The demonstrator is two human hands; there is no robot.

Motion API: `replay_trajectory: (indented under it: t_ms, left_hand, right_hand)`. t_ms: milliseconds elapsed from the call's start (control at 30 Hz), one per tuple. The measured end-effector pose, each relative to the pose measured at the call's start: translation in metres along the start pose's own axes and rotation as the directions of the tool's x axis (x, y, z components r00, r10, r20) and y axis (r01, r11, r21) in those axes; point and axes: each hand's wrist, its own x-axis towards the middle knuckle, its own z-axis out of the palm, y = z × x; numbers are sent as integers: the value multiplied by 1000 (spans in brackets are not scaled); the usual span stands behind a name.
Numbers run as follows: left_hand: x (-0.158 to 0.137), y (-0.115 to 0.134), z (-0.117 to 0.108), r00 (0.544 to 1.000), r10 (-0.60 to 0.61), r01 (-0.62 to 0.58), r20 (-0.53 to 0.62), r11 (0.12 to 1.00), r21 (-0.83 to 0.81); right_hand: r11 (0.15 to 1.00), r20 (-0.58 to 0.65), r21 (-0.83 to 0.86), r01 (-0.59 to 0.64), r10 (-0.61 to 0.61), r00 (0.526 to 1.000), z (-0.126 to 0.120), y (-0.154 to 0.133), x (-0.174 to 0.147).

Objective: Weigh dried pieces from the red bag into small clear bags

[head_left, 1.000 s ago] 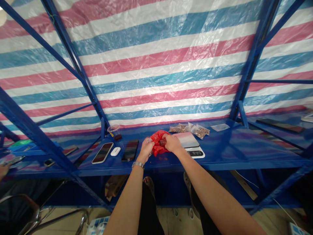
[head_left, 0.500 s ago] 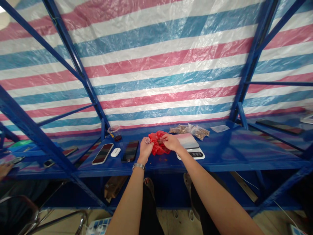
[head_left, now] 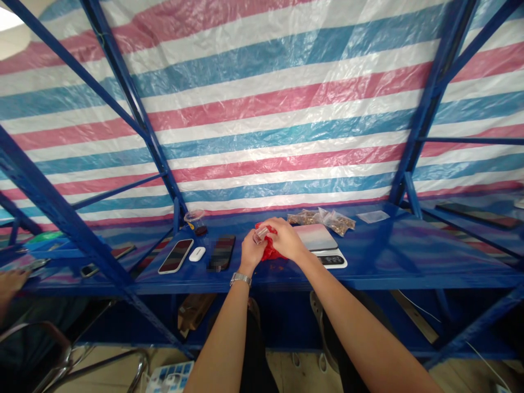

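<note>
My left hand, with a metal watch on its wrist, is closed around a small clear plastic bag. My right hand meets it from the right, its fingers closed at the clear bag's mouth. What those fingers pinch is hidden. Beneath and between both hands lies a crumpled red plastic bag, mostly covered by them. Just right of my right hand is a white kitchen scale with a dark display.
Behind the scale lie clear bags of small brown pieces and a flat clear bag. Leftward are a dark phone, a white earbud case, a white-edged phone and a plastic cup. Another person's hand shows far left.
My right hand has come out of the red bag and moved left to the small clear bag. The two hands are now together above the red bag.
</note>
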Motion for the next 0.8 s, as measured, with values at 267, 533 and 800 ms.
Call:
replay_trajectory:
  t_ms: [267, 533, 800]
  left_hand:
    - [3, -5, 5, 1000, -14, 15, 14, 992, -123]
    - [5, -6, 0, 948, -289, 265, -134, 949, -171]
    - [-3, -2, -5, 909, -409, 389, -78, 902, -189]
  right_hand:
    - [993, -20, -1, 116, -116, 993, -1, -2, 0]
    - [945, -84, -170, -279, 268, 960, -8, 13, -4]
    - [928, 141, -323, -185, 240, 960, 11, 17, -3]
